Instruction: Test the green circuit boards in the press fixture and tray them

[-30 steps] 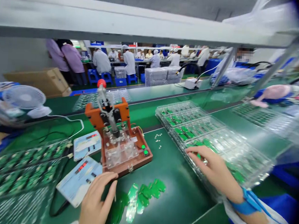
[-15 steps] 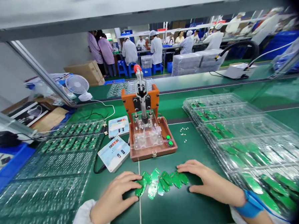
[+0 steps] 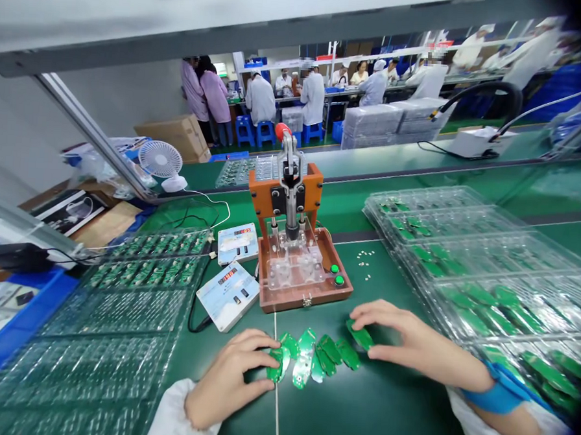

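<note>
Green bench (image 3: pixel 382 404): board (image 3: pixel 361 336) now between right fingers (image 3: pixel 369 311)

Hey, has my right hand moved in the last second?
Yes. The right hand has left the trays and come leftward to the boards on the mat before the jig.

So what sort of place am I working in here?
Most likely an electronics assembly line: loose green circuit boards, clear trays holding more, an orange press, and people in white coats at benches behind.
</note>
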`<control>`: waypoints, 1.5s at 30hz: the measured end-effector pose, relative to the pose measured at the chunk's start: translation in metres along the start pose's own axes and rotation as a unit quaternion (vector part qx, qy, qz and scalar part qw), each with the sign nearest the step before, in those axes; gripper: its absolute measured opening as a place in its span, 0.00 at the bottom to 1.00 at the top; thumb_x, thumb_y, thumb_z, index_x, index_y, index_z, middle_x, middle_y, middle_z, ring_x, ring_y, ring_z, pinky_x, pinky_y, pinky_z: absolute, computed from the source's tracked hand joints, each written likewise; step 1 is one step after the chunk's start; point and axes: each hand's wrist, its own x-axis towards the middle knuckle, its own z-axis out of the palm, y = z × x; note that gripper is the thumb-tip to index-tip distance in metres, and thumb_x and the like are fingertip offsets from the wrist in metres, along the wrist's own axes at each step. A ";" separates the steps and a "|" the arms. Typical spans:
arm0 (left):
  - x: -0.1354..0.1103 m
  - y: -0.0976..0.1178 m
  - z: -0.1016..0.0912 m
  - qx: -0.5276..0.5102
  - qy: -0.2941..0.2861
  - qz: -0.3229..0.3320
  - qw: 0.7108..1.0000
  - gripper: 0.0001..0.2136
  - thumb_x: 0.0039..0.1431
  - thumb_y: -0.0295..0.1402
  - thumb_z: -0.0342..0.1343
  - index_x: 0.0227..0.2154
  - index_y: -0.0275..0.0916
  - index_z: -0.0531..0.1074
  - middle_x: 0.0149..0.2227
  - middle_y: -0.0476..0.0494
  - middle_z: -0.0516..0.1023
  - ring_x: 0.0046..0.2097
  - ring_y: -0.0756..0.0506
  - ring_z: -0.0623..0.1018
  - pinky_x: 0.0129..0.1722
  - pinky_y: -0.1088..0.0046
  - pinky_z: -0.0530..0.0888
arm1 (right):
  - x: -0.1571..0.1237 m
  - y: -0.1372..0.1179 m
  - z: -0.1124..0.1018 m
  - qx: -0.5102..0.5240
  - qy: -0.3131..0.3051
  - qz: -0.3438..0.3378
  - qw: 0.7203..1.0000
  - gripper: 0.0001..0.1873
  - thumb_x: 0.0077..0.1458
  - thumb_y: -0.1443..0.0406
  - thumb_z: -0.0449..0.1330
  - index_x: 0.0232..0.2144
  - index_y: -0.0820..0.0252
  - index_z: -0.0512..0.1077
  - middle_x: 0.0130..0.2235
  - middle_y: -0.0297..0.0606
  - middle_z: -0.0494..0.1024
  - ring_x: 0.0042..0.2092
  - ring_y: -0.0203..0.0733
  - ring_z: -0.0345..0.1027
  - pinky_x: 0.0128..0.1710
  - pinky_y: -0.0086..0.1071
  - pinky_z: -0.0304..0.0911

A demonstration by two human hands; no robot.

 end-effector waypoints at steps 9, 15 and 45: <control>0.000 -0.004 0.003 -0.067 0.031 -0.014 0.997 0.12 0.53 0.27 0.71 0.41 0.45 0.80 0.53 0.43 0.80 0.55 0.38 0.77 0.56 0.56 0.74 | 0.100 -0.018 0.012 -0.080 0.190 -0.116 0.972 0.06 0.61 0.60 0.67 0.41 0.52 0.78 0.52 0.41 0.80 0.58 0.50 0.71 0.60 0.48 0.68; 0.001 -0.003 0.003 -0.075 0.037 -0.017 0.996 0.13 0.52 0.25 0.71 0.39 0.45 0.81 0.52 0.44 0.80 0.55 0.39 0.77 0.56 0.56 0.73 | 0.126 -0.011 0.014 -0.096 0.190 -0.136 0.968 0.08 0.59 0.60 0.69 0.41 0.53 0.79 0.53 0.41 0.80 0.56 0.51 0.73 0.59 0.50 0.68; 0.109 0.011 -0.057 0.046 0.198 0.024 0.979 0.05 0.61 0.30 0.64 0.40 0.40 0.77 0.52 0.42 0.79 0.56 0.38 0.76 0.58 0.54 0.72 | 0.110 -0.002 0.034 -0.140 0.194 -0.146 0.960 0.10 0.67 0.59 0.62 0.49 0.50 0.75 0.58 0.39 0.78 0.63 0.53 0.65 0.67 0.57 0.58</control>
